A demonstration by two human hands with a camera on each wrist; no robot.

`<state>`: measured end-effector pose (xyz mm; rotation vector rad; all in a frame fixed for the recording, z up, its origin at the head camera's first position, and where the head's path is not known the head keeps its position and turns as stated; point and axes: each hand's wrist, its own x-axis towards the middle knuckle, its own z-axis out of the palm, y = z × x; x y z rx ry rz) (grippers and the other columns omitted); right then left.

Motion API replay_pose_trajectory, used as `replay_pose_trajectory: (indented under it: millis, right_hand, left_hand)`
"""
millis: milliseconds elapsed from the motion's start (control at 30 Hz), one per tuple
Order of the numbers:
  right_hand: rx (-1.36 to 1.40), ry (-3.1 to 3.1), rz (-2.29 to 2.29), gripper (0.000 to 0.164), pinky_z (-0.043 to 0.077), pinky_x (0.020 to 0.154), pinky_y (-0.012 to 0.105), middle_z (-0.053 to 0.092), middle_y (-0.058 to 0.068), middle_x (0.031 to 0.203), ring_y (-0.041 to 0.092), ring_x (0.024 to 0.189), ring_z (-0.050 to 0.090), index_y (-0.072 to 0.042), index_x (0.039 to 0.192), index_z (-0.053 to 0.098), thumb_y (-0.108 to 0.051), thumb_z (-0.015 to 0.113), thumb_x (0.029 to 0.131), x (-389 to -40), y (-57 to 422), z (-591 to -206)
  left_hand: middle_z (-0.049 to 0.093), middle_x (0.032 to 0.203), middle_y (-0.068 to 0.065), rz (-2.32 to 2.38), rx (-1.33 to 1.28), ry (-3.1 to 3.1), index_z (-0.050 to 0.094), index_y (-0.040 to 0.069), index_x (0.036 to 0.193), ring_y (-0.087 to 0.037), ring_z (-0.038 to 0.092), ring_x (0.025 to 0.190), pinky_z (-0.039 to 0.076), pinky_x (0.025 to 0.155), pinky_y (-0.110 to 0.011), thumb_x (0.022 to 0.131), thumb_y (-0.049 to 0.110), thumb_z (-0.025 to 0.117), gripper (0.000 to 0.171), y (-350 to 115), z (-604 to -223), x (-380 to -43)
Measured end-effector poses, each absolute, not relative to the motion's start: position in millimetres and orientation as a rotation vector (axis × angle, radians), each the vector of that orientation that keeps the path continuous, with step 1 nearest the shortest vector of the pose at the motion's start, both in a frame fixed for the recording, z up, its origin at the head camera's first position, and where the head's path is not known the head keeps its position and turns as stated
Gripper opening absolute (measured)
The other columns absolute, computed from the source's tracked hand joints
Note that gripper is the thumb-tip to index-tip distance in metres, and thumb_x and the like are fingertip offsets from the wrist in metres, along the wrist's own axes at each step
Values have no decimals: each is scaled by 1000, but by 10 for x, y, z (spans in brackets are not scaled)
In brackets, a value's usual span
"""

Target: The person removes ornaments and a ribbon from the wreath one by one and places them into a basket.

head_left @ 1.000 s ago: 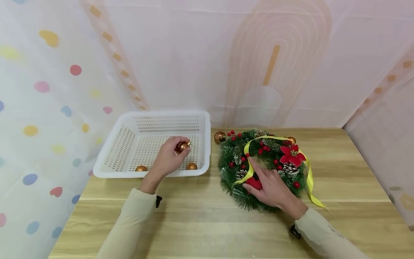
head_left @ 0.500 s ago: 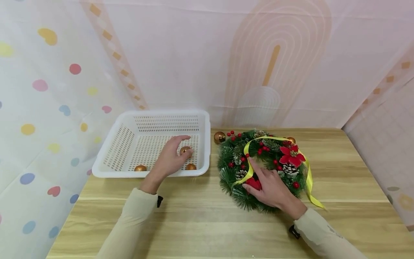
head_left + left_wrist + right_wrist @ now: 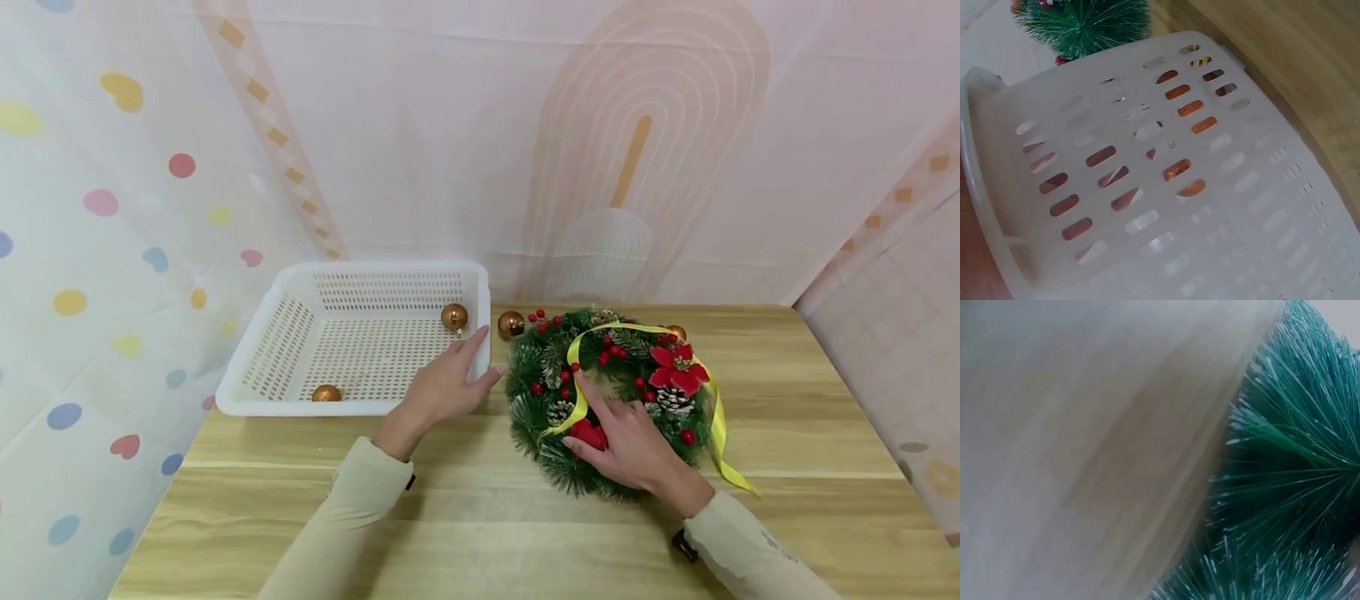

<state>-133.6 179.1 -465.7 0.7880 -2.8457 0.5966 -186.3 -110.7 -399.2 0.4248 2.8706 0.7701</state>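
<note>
In the head view, my left hand [image 3: 444,385] is over the right front corner of a white plastic basket [image 3: 300,407], fingers extended and no ornament in its grasp. One copper ball ornament [image 3: 453,317] lies in the basket's back right part, another [image 3: 326,392] near its front wall. My right hand [image 3: 630,442] rests on a green Christmas wreath [image 3: 536,425], index finger touching the yellow ribbon [image 3: 576,350] draped over it. The left wrist view shows the slotted basket wall [image 3: 1260,187], with orange glimpses through its slots. Blurred wood and wreath needles [image 3: 1297,462] fill the right wrist view.
A copper ball ornament [image 3: 512,325] sits on the wooden table [image 3: 480,533] between basket and wreath. Another ball [image 3: 677,332] is partly hidden behind the wreath. The ribbon's tail hangs onto the table at right. A patterned cloth [image 3: 420,150] stands behind.
My left hand has released a copper ball inside the basket and moved right to the basket's corner. That ball now lies farther back. My right hand stays on the wreath.
</note>
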Motion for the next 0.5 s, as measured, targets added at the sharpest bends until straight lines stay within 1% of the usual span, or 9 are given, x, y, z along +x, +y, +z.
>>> replay_pose_trajectory:
  millis: [100, 167, 233, 300, 367, 433, 500]
  right_hand:
    - [795, -2843, 583, 90, 45, 91, 57, 68, 14, 121, 28, 108, 66, -15, 160, 18, -54, 63, 92, -1326, 1800, -4671]
    - [799, -2837, 570, 90, 46, 89, 55, 71, 10, 111, 26, 103, 67, -15, 160, 19, -54, 63, 92, -1322, 1811, -4676]
    - [811, -2830, 552, 89, 46, 87, 53, 71, 3, 96, 22, 94, 68, -15, 159, 20, -53, 64, 91, -1322, 1827, -4681]
    - [834, -2821, 541, 89, 47, 85, 52, 65, -5, 82, 18, 86, 66, -15, 159, 21, -53, 64, 91, -1326, 1846, -4686]
    - [872, -2812, 531, 89, 47, 84, 51, 56, -13, 72, 13, 77, 63, -16, 159, 21, -53, 65, 91, -1332, 1874, -4691]
    - [917, -2803, 522, 90, 47, 84, 50, 50, -18, 68, 8, 73, 61, -17, 160, 20, -54, 65, 91, -1340, 1913, -4697]
    - [961, -2794, 512, 91, 47, 86, 51, 47, -19, 65, 8, 71, 60, -18, 160, 19, -53, 65, 90, -1347, 1963, -4700]
  left_hand:
    - [40, 153, -20, 718, 384, 2866, 16, 24, 160, -39, 49, 131, 45, 101, -55, 98, 60, 43, 76, -1089, -4022, -1856]
    - [41, 153, -20, 716, 386, 2863, 15, 26, 160, -39, 50, 131, 45, 101, -55, 98, 61, 42, 76, -1087, -4031, -1856]
    - [41, 152, -19, 713, 392, 2860, 14, 27, 160, -39, 50, 131, 45, 101, -55, 98, 63, 41, 77, -1089, -4039, -1858]
    - [42, 152, -19, 708, 395, 2862, 14, 27, 160, -38, 49, 132, 45, 101, -55, 98, 64, 40, 77, -1093, -4046, -1858]
    - [42, 152, -19, 700, 401, 2869, 14, 27, 160, -39, 48, 133, 45, 102, -55, 98, 63, 41, 77, -1101, -4055, -1859]
    - [42, 152, -19, 696, 404, 2878, 14, 27, 160, -39, 48, 133, 44, 102, -55, 98, 62, 42, 77, -1112, -4066, -1860]
    - [43, 151, -19, 694, 407, 2887, 15, 26, 160, -39, 48, 133, 44, 102, -55, 98, 60, 44, 76, -1122, -4077, -1865]
